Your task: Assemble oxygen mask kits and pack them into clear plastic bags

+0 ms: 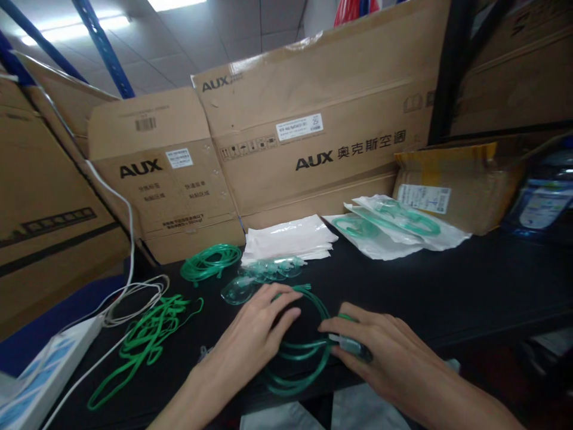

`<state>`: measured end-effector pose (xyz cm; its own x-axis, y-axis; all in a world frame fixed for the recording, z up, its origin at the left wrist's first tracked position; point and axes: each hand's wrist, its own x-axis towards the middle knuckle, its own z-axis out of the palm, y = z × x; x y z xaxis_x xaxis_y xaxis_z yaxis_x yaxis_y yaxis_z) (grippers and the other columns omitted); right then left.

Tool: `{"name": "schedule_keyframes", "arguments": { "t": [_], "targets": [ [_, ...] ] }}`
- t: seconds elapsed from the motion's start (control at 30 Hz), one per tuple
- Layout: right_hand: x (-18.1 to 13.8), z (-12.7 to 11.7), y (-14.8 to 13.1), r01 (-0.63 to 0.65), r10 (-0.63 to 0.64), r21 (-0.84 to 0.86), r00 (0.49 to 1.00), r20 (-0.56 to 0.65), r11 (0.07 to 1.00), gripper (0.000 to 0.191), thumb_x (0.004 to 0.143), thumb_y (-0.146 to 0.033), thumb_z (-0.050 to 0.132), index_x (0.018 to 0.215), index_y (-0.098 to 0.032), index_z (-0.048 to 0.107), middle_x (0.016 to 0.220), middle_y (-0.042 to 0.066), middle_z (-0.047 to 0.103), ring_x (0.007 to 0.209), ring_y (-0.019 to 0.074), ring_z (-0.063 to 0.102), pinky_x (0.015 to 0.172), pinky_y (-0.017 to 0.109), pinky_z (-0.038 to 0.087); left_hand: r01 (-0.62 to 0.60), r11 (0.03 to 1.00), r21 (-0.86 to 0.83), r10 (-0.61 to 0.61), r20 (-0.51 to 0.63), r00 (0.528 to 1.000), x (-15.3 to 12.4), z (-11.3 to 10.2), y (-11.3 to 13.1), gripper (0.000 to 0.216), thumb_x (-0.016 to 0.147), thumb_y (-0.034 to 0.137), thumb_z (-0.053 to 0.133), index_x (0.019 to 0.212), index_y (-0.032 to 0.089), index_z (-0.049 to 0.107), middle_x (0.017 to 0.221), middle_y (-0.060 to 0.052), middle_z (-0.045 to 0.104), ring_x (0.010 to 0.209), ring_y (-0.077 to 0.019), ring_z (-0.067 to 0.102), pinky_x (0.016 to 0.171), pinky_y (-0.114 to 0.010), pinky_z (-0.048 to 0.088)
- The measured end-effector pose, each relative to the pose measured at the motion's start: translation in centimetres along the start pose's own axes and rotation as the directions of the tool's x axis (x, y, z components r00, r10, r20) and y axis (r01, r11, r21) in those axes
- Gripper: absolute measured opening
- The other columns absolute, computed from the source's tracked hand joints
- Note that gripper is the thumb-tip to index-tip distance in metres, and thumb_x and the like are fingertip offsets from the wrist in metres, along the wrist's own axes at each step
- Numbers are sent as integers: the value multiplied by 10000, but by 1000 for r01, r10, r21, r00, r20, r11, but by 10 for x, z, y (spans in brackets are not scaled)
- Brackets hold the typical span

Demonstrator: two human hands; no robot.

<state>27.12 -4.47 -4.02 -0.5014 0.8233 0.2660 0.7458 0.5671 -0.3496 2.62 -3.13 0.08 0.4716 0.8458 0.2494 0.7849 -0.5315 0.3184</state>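
Observation:
A loose coil of clear green tubing (293, 385) lies at the front of the black table. My left hand (257, 325) curls over its left side, fingers and thumb around the tubing, and one tube end pokes out by the fingertips. At the coil's right side, my right hand (380, 343) is closed on a small grey-and-dark piece (351, 346) with a bit of green beside it; I cannot tell its exact kind. Just beyond my left hand, several clear green-tinted masks (239, 291) lie in a row.
Behind the masks are stacked white pouches (286, 237) and another green tubing coil (210, 261). Packed mask sets (398, 224) lie back right, near an opened carton (447, 185) and a large bottle (544, 191). Tangled green elastic cord (154, 331) and a power strip (49, 370) sit left.

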Motion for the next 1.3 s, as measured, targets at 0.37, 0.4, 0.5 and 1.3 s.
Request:
{"name": "schedule_keyframes", "arguments": {
  "t": [0.37, 0.4, 0.5, 1.3],
  "targets": [
    [47, -43, 4, -32, 29, -30, 995, -98, 999, 258, 1023, -288, 548, 1173, -280, 758, 1130, 74, 779, 1007, 231, 744, 850, 289, 521, 18, 1000, 20, -22, 212, 977, -42, -15, 3, 479, 826, 383, 844, 1281, 364, 695, 1286, -6, 672, 1257, -256, 628, 1180, -435, 415],
    [57, -42, 5, -53, 47, -103, 997, -59, 993, 272, 1029, -294, 535, 1204, -275, 742, 1154, 87, 771, 1035, 248, 737, 845, 299, 510, 9, 1000, 16, -12, 203, 979, -41, -15, 4, 436, 829, 373, 842, 1244, 354, 710, 1237, 4, 689, 1225, -243, 645, 1170, -415, 426],
    [82, -33, 7, -52, 52, -165, 999, -2, 985, 295, 1020, -289, 551, 1263, -242, 712, 1158, 126, 767, 1065, 294, 728, 833, 330, 490, -31, 1000, 2, 30, 184, 982, -40, -14, 6, 318, 866, 336, 812, 1174, 321, 731, 1132, 17, 715, 1128, -207, 677, 1099, -339, 477],
    [52, -18, -17, -121, 133, -185, 990, 50, 975, 162, 1024, -335, 540, 1105, -308, 678, 1111, 46, 754, 937, 273, 754, 649, 308, 411, 97, 993, 71, -98, 22, 995, -16, 22, 38, 147, 898, 335, 787, 939, 206, 729, 972, -14, 726, 832, -207, 739, 732, -270, 555]
  ]
}}
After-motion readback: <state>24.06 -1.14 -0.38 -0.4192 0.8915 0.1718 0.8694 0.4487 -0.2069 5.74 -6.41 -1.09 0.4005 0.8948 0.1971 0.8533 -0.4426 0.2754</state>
